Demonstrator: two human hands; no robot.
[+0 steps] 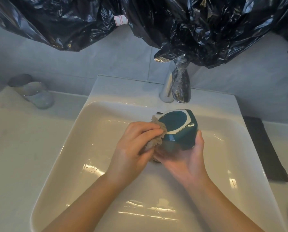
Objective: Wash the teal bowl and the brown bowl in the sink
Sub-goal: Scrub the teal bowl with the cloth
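The teal bowl [180, 129] is held upside down and tilted over the white sink [93, 148], its round base with a pale ring facing up. My right hand [183, 156] cups it from below, thumb on its right side. My left hand [133, 144] is closed on a beige scrubbing cloth [156, 139] pressed against the bowl's left side. The brown bowl is not in view.
A chrome faucet [178, 81], partly wrapped in black plastic, stands behind the basin. Black plastic sheeting [156, 19] hangs across the wall above. A clear glass [36, 94] lies on the left counter. A dark mat [263, 148] lies right of the sink.
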